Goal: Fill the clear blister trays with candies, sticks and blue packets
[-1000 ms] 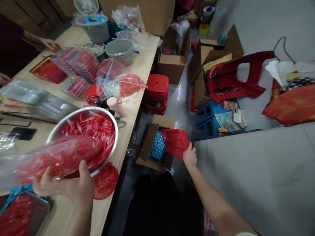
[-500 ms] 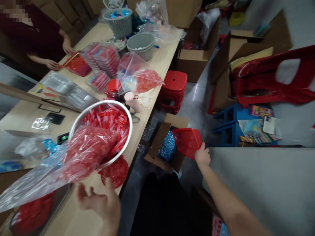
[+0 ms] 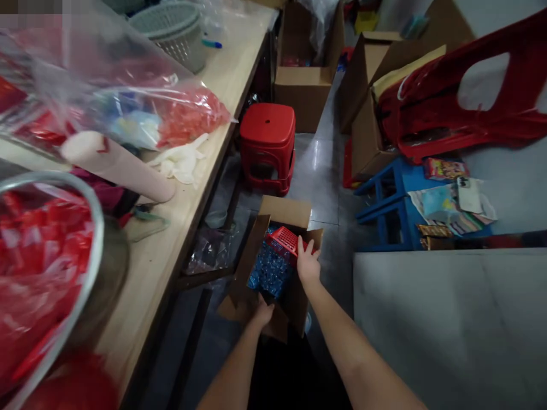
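A cardboard box (image 3: pixel 284 212) stands open on the floor beside the table, filled with small blue pieces (image 3: pixel 268 272). My right hand (image 3: pixel 307 265) grips a red plastic basket (image 3: pixel 282 240) and holds it down inside the box, over the blue pieces. My left hand (image 3: pixel 262 312) reaches to the near side of the box, its fingers curled on the near edge. Both forearms stretch down from the bottom of the view.
A wooden table (image 3: pixel 200 171) runs along the left, bearing a metal bowl (image 3: pixel 92 250) of red pieces, plastic bags (image 3: pixel 128 102) and a grey basket (image 3: pixel 175 31). A red stool (image 3: pixel 268 145), more boxes (image 3: pixel 305 85), a blue stool (image 3: pixel 393 205) and a red chair (image 3: pixel 448 108) crowd the floor.
My left hand left the bag of red pieces on the table and dropped to the box. My right hand lowered the red basket into the box. The view leaned down and closer.
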Demonstrator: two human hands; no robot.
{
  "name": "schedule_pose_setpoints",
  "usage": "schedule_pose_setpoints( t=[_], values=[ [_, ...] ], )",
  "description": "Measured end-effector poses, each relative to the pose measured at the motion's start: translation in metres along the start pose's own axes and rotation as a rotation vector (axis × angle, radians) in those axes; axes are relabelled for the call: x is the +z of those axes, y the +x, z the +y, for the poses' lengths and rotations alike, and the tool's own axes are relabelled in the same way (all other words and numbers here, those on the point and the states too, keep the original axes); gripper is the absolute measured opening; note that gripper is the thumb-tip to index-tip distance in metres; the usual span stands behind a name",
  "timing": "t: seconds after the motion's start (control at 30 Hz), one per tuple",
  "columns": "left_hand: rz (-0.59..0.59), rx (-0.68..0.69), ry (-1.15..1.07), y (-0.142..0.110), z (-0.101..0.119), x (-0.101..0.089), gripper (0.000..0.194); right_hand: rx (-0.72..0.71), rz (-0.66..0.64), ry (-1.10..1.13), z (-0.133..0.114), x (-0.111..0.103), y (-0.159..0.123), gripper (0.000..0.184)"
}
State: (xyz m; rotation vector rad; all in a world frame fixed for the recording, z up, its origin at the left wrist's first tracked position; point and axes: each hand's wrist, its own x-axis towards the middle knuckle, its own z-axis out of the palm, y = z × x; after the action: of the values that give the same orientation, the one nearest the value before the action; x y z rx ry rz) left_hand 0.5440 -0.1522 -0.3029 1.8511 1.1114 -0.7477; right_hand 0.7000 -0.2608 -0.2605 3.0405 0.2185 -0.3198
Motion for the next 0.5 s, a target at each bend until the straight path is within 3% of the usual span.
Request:
schedule_pose_setpoints(
  t=[0.17,0.27,0.4,0.5],
  values=[
    [0.300,-0.049,-0.016,0.070,-0.024,0.003,0.079,-0.421,0.132,-0.020,-0.001,0.057,0.043,0.070],
    [0.448,-0.058,-0.020,0.102,-0.038,-0.003,0.076,-0.461,0.101,-0.016,-0.016,0.095,0.048,0.072],
    [0.560,-0.097,-0.002,0.138,-0.052,-0.010,0.068,-0.330,0.017,0.012,-0.037,0.126,0.008,0.072],
    [0.565,-0.141,0.036,0.159,-0.056,-0.008,0.052,-0.368,-0.045,0.012,-0.039,0.122,-0.036,0.074]
  ],
)
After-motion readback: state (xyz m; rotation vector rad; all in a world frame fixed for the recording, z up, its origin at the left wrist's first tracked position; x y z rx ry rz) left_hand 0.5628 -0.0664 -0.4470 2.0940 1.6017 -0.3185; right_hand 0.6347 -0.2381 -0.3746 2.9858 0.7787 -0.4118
